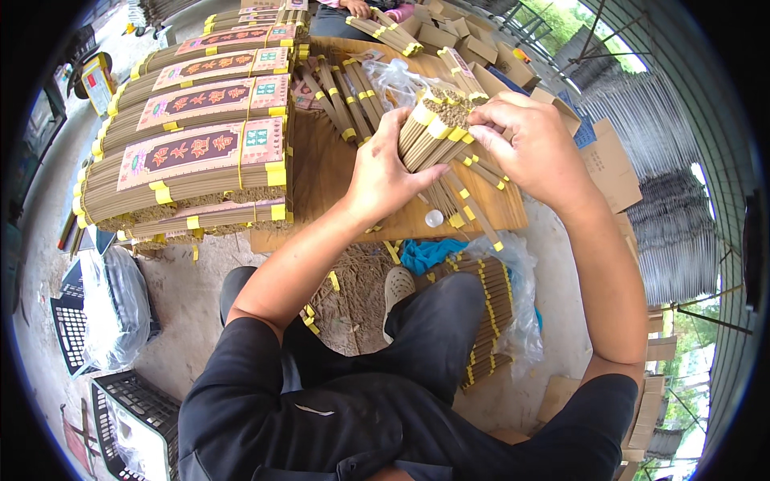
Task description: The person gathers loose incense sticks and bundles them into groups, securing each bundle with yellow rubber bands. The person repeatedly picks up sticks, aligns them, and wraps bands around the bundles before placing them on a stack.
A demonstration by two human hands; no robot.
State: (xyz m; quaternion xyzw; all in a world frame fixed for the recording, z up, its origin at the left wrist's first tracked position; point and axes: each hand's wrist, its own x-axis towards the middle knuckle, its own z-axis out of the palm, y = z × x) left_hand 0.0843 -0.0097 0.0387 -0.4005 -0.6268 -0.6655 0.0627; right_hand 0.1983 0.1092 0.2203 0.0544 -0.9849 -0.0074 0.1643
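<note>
Over the wooden table [321,180] my left hand [381,172] is closed round the side of a thick bundle of incense sticks [425,144], brown with yellow paper bands. The bundle is tilted, its stick ends turned up. At its right edge my right hand [533,144] is closed, thumb and fingers pinched on the stick ends; what exactly lies between the fingertips is hidden. Loose small bundles with yellow bands [345,100] lie beyond my left hand. More banded sticks [473,204] lie under the held bundle, near a small clear round object [434,218].
At the left, large labelled incense bundles [200,152] are stacked high. A plastic bag of banded sticks [497,313] stands by my knee. Black crates [140,409] sit at lower left, cardboard boxes [609,164] at right. Across the table, another person's hands [357,8] are near more sticks.
</note>
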